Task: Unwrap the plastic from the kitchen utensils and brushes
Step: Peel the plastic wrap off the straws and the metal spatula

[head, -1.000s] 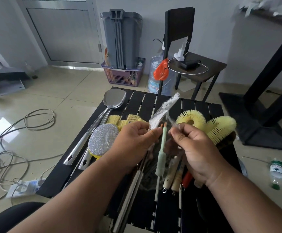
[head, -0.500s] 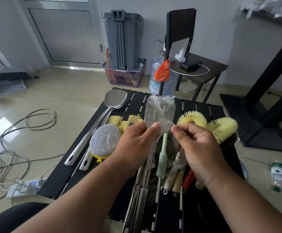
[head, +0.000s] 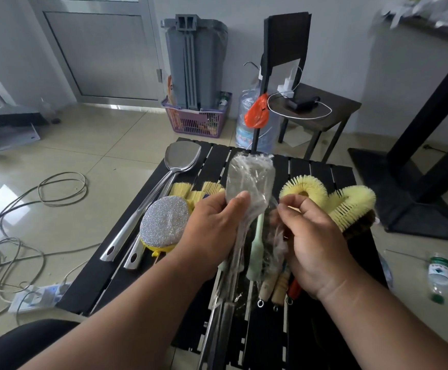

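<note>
This looks like a room in a home, used partly for storage: a glossy tiled floor runs to a grey door, with a grey bin standing in a purple basket against the wall. A large water bottle, a dustpan, loose cables with a power strip, and a charger on a small side table point to everyday domestic life.

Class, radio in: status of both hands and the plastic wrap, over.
Left hand grips plastic-wrapped utensil. Right hand pinches loose plastic. Wrap still on. Nothing blocking.
</note>
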